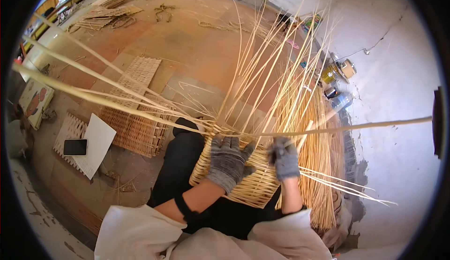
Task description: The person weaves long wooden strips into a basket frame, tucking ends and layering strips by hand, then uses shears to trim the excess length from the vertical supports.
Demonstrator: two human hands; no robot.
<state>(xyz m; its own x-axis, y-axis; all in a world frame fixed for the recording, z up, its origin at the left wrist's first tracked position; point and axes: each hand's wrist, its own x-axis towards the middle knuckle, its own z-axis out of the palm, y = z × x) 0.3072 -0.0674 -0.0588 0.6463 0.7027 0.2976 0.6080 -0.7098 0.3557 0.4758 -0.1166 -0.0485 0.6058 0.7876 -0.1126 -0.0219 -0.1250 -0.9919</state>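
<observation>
A woven wicker panel [253, 185] in pale rods lies across my lap, its far edge bristling with long loose rods [255, 79]. My left hand [228, 166], in a grey knitted glove, presses flat on the weave with its fingers stretched toward that far edge. Close to the right part of the same edge is my right hand [285, 160], also gloved, its fingers curled and slightly blurred. What they grip is hidden. One long rod [356, 126] runs out to the right just beyond the right hand. Thicker rods [108, 103] reach out to the upper left.
A thick bundle of rods [316, 185] lies along my right side by the white wall [393, 166]. Finished woven panels [136, 126] rest on the floor at left, near a phone [75, 147] and a white sheet [99, 140]. Bottles [342, 101] stand by the wall.
</observation>
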